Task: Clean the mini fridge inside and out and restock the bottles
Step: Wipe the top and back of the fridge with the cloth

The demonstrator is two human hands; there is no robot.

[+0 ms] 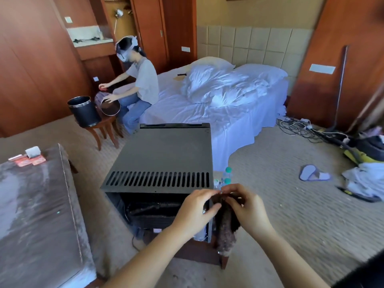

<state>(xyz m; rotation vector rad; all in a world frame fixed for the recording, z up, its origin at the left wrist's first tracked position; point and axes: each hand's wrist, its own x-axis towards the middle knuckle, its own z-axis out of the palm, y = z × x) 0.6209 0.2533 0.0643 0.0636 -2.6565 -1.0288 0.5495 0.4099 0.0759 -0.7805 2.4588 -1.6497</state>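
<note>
Both hands were up at the near right corner of the mini fridge [164, 154], sharing one dark brown cloth [226, 225]. The right hand [247, 208] pinched its top edge. The left hand [197, 208] had curled fingers on the same edge, though blur made that grip less sure. The rest of the cloth hung straight down below them, past the fridge's corner. Held by one end like that, it was prob. being shaken out or refolded to get a fresh wiping face, not yet pressed to any surface.

The fridge stood just ahead of the hands w/ its vented top and open back toward them, so the door faced away – likely turned so the rear and top could be wiped. Its inside couldn't be seen, so what it held couldn't be told.

The bottles [227, 175], clear w/ teal caps, stood on the carpet just beyond the hands, close by the fridge's right side. They were outside it, so restocking was still to do, and they sat within easy reach.

Far beyond the left hand, a black bin [84, 111] sat upright on a small round tabletop, contents hidden. Next to it a second person [143, 80] on the bed [207, 113] held another bin [110, 107] tipped on its side – inside dark, contents unclear.
</note>
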